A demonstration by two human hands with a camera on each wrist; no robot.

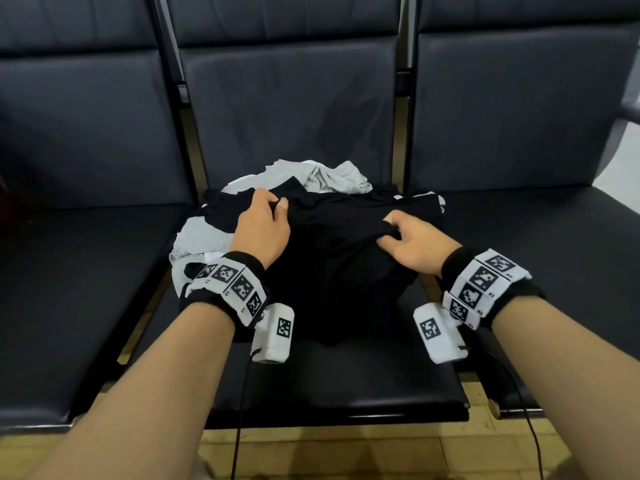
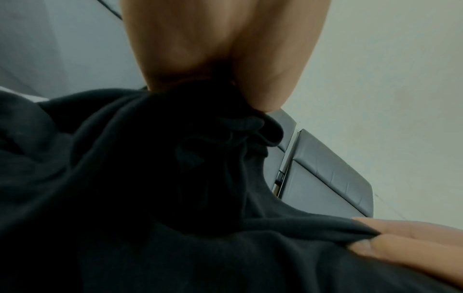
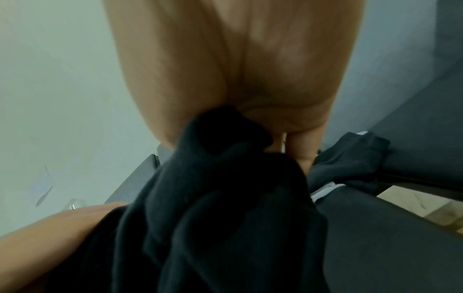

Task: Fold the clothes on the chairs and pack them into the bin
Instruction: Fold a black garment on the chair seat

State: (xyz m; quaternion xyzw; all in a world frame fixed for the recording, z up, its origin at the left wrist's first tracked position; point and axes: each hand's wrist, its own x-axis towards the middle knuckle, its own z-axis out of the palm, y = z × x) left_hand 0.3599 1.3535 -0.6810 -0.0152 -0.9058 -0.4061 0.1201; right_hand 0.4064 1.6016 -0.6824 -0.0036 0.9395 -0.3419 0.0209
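A black garment [image 1: 339, 258] lies bunched on top of a pile of clothes on the middle chair seat [image 1: 346, 382]. My left hand [image 1: 266, 220] pinches a fold of it near its upper left, thumb against fingers. My right hand [image 1: 405, 240] grips another fold at its right side. In the left wrist view the black garment [image 2: 150, 178] is gathered under my left hand [image 2: 225, 65], and the right hand's fingers [image 2: 400, 243] pinch its edge. In the right wrist view the black garment [image 3: 225, 198] hangs from my right hand [image 3: 238, 79]. The bin is not in view.
Grey clothing [image 1: 329, 178] and a white piece [image 1: 239, 183] lie under and behind the black garment. More grey cloth [image 1: 201, 237] spills to the left. Dark padded chairs stand on the left [image 1: 69, 271] and the right [image 1: 536, 237]. A tan floor [image 1: 346, 452] shows below the seats.
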